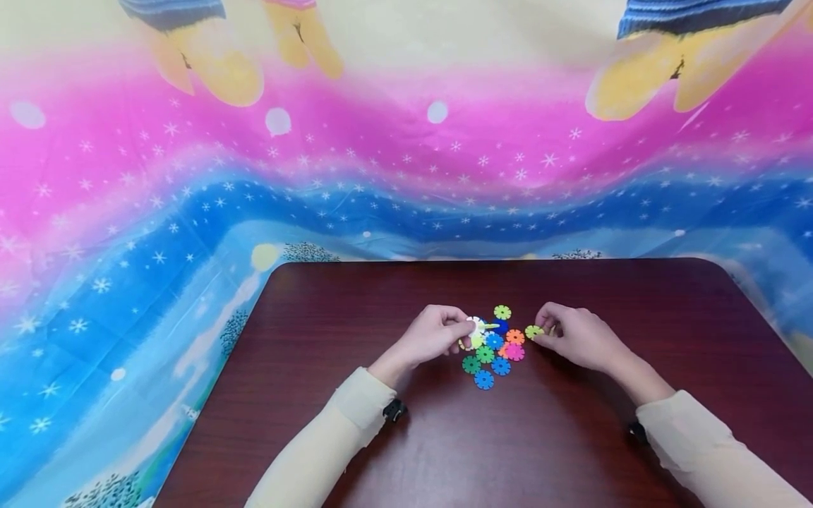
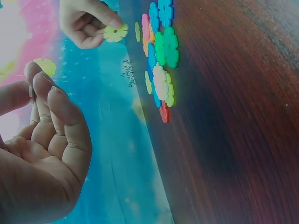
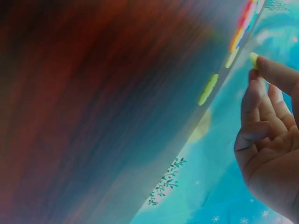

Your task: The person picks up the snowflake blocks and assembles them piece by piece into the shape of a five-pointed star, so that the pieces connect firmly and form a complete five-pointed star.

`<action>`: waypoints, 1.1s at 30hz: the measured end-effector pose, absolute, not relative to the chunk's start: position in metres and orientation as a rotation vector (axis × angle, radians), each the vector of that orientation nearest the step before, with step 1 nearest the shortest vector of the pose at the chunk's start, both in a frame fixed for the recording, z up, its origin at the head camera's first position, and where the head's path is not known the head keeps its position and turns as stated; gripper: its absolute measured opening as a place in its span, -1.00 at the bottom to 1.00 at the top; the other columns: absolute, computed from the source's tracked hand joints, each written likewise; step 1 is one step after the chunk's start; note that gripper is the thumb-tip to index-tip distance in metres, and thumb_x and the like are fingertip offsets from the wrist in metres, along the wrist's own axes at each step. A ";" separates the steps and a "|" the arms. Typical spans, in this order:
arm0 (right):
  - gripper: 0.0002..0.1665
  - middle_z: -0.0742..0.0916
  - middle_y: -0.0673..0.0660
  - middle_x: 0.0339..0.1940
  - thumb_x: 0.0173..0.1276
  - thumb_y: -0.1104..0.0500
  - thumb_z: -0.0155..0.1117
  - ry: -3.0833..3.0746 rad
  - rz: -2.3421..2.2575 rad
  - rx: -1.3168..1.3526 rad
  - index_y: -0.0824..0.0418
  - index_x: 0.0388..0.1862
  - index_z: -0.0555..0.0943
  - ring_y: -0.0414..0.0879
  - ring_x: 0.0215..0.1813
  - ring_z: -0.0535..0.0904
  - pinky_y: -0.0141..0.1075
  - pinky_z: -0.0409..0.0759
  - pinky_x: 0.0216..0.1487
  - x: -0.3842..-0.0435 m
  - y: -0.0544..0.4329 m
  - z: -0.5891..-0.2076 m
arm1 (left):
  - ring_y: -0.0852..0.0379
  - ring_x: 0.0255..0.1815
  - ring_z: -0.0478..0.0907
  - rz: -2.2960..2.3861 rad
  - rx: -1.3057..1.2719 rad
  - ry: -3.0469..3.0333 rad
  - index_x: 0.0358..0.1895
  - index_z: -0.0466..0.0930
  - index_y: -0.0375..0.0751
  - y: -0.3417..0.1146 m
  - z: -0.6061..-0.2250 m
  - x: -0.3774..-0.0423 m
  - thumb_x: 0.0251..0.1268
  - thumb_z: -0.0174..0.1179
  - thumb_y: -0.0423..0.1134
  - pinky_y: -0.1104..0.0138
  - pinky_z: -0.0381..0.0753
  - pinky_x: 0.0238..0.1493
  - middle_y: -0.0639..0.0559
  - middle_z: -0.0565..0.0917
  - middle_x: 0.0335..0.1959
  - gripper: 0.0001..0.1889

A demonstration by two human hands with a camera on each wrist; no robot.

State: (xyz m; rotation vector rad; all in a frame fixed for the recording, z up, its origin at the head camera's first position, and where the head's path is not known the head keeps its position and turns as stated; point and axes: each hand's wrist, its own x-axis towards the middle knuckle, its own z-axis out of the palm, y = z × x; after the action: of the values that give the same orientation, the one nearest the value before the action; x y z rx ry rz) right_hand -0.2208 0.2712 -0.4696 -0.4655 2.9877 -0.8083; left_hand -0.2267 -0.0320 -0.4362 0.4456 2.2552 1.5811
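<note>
My left hand (image 1: 435, 334) pinches a white notched plastic disc (image 1: 474, 327) between thumb and fingertips, above the left of a pile of similar discs. A yellow disc (image 2: 45, 67) stands crosswise at the white one and looks joined to it; the exact joint is hidden by fingers. To the right of the pile, my right hand (image 1: 581, 337) pinches a yellow-green disc (image 1: 533, 331) by its edge. The left wrist view shows that disc (image 2: 116, 32) nearly flat-on. Beneath and between the hands lie loose discs, including a pink one (image 1: 515, 351), a green one (image 1: 471, 365) and a blue one (image 1: 484, 379).
The discs lie on a dark reddish-brown wooden table (image 1: 317, 367). A lone yellow-green disc (image 1: 502, 312) is at the pile's far side. Behind the table hangs a printed pink and blue cloth (image 1: 394, 155) with snowflakes, reaching down past the table's left edge.
</note>
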 end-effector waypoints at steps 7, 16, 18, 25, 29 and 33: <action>-0.76 0.72 -0.09 -0.35 0.30 0.10 0.58 3.076 -0.966 -0.435 0.04 -0.10 0.72 -0.13 -0.30 0.59 -0.26 0.63 -0.29 -0.201 0.260 -0.461 | 0.02 -0.52 0.57 1.581 0.444 2.270 -0.23 0.75 -0.24 -0.030 -0.435 -0.225 0.52 0.25 -0.17 -0.03 0.70 -0.30 -0.07 0.75 -0.47 -0.79; -0.74 0.75 -0.14 -0.32 0.18 0.19 0.66 3.218 -1.133 -0.610 -0.04 -0.21 0.75 -0.22 -0.32 0.61 -0.27 0.67 -0.33 -0.176 0.232 -0.456 | 0.10 -0.56 0.55 1.599 0.460 2.276 -0.20 0.74 -0.34 -0.027 -0.438 -0.226 0.53 0.22 -0.17 0.13 0.65 -0.42 -0.01 0.73 -0.50 -0.73; -0.73 0.76 -0.16 -0.31 0.15 0.19 0.68 3.256 -1.150 -0.670 -0.04 -0.23 0.75 -0.26 -0.32 0.62 -0.28 0.67 -0.34 -0.173 0.225 -0.456 | 0.08 -0.55 0.55 1.612 0.466 2.269 -0.19 0.74 -0.36 -0.027 -0.439 -0.225 0.54 0.22 -0.17 0.15 0.64 -0.44 -0.08 0.75 -0.48 -0.72; -0.73 0.75 -0.19 -0.33 0.12 0.18 0.70 3.293 -1.221 -0.775 -0.04 -0.27 0.75 -0.30 -0.36 0.63 -0.30 0.66 -0.38 -0.172 0.205 -0.456 | 0.10 -0.57 0.54 1.659 0.458 2.239 -0.19 0.73 -0.39 -0.026 -0.441 -0.224 0.54 0.23 -0.16 0.30 0.58 -0.49 -0.06 0.74 -0.49 -0.70; -0.72 0.73 -0.23 -0.36 0.10 0.21 0.70 3.310 -1.241 -0.812 -0.05 -0.30 0.75 -0.35 -0.39 0.60 -0.39 0.62 -0.38 -0.172 0.201 -0.456 | 0.05 -0.55 0.55 1.676 0.440 2.217 -0.24 0.72 -0.34 -0.024 -0.441 -0.223 0.54 0.23 -0.16 0.38 0.55 -0.51 0.00 0.72 -0.52 -0.73; -0.70 0.71 -0.24 -0.38 0.09 0.24 0.70 3.320 -1.246 -0.844 -0.05 -0.30 0.74 -0.36 -0.41 0.58 -0.48 0.57 -0.37 -0.172 0.199 -0.457 | -0.03 -0.51 0.57 1.669 0.436 2.225 -0.25 0.72 -0.29 -0.023 -0.441 -0.222 0.54 0.23 -0.16 0.31 0.61 -0.47 0.00 0.71 -0.52 -0.74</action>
State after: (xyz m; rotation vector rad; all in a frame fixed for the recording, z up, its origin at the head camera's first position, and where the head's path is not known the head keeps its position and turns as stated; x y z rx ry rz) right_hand -0.1722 0.1988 -0.4568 -0.8437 3.3205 -1.2458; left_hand -0.2223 -0.0232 -0.4410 0.4363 2.2248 1.6690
